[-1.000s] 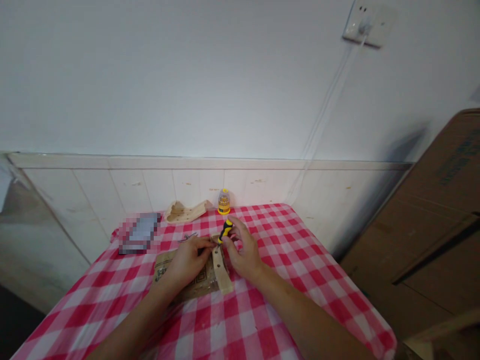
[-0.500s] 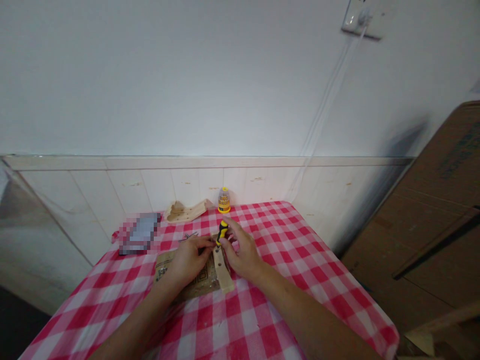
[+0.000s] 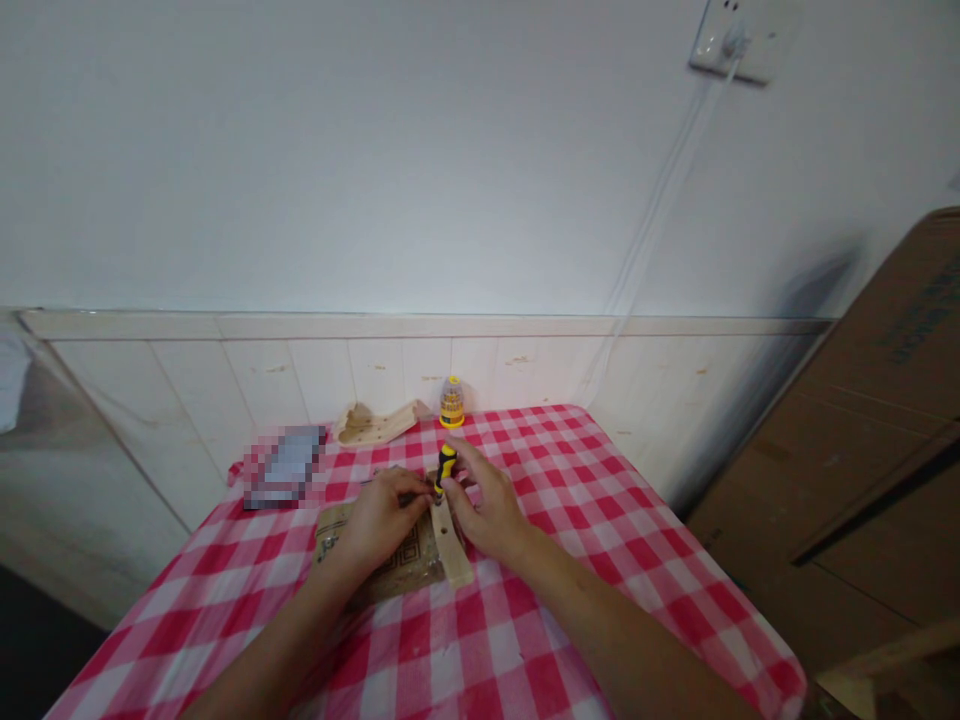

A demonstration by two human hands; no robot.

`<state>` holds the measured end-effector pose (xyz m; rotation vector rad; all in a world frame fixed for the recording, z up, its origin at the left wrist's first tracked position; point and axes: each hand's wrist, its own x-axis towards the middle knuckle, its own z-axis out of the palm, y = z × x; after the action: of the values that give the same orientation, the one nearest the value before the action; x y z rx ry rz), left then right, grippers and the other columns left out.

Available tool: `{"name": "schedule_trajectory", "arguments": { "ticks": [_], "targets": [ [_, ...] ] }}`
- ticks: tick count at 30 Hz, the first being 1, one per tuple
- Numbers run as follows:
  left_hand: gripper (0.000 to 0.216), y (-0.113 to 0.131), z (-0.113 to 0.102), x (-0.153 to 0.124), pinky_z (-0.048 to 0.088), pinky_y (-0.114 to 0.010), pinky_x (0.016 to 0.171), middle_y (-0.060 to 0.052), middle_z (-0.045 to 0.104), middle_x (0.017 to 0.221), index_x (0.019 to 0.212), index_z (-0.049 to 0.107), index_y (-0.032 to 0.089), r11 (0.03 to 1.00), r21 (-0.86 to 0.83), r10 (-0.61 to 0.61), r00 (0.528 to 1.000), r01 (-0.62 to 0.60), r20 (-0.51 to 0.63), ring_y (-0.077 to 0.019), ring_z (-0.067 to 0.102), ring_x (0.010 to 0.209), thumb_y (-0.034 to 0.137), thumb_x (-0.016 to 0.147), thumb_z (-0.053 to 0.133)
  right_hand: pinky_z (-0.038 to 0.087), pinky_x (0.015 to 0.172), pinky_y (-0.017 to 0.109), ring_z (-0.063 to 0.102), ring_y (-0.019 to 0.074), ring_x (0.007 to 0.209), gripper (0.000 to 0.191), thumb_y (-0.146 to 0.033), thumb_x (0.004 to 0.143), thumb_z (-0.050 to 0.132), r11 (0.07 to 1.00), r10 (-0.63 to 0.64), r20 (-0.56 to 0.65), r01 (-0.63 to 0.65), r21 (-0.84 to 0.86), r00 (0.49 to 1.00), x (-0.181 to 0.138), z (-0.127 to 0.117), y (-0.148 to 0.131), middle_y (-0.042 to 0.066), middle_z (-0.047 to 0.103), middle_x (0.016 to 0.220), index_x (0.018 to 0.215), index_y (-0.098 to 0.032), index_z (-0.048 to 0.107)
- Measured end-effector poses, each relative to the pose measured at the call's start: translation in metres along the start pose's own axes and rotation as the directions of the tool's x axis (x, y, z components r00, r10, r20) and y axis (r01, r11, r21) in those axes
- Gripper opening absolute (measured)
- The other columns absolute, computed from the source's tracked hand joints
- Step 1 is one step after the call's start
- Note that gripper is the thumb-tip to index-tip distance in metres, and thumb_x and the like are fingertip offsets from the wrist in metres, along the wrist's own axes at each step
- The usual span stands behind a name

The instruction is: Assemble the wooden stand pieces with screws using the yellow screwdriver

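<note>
My right hand (image 3: 491, 505) is closed round the handle of a yellow-and-black screwdriver (image 3: 445, 465), held nearly upright. Its tip meets the far part of a pale wooden strip (image 3: 451, 555) with dark holes. Beside the tip, my left hand (image 3: 386, 515) has its thumb and fingers closed at the strip's far end, steadying it; whether a screw sits between them is too small to tell. Under the strip and my left hand lies a brown printed plastic packet (image 3: 409, 565), partly covered by my forearm.
A red-and-white checked cloth (image 3: 525, 650) covers the table. Toward the wall stand a curved wooden piece (image 3: 375, 425) and a clear-and-yellow bit case (image 3: 452, 403). A blurred-out flat device (image 3: 289, 468) lies at left. Large cardboard (image 3: 847, 480) leans at right.
The view has shifted slightly. Both hands keep their places at the wooden strip, and the screwdriver remains upright in my right hand.
</note>
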<state>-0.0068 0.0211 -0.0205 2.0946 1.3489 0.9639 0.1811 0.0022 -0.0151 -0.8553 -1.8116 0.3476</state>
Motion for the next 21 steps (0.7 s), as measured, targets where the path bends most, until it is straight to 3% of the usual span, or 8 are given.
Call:
{"name": "schedule_trajectory", "arguments": {
  "ticks": [8,21],
  "targets": [
    [0.018,-0.0023,-0.0007,0.0014,0.056,-0.037,0.093,-0.004,0.082,0.097,0.083,0.082,0.024,0.996,-0.081,-0.034,0.999,0.037,0.038,-0.0239,0.074,0.095,0.026,0.083,0.064,0.063,0.086,0.038,0.074,0.0217,0.100,0.054,-0.020,0.096,0.057,0.998,0.044,-0.009,-0.043,0.041,0.999,-0.0010,0.0014,-0.0014,0.008,0.073,0.123,0.148,-0.031,0.050],
    [0.018,-0.0057,0.0026,0.0018,0.053,-0.037,0.098,-0.002,0.082,0.106,0.079,0.082,0.026,0.991,-0.123,-0.047,0.998,0.051,0.040,-0.0241,0.074,0.102,0.025,0.083,0.064,0.061,0.081,0.034,0.073,0.0200,0.089,0.049,-0.026,0.097,0.063,0.996,0.079,-0.066,-0.076,0.056,0.995,0.0017,0.0060,0.0033,0.006,0.074,0.102,0.144,-0.025,0.052]
  ]
}}
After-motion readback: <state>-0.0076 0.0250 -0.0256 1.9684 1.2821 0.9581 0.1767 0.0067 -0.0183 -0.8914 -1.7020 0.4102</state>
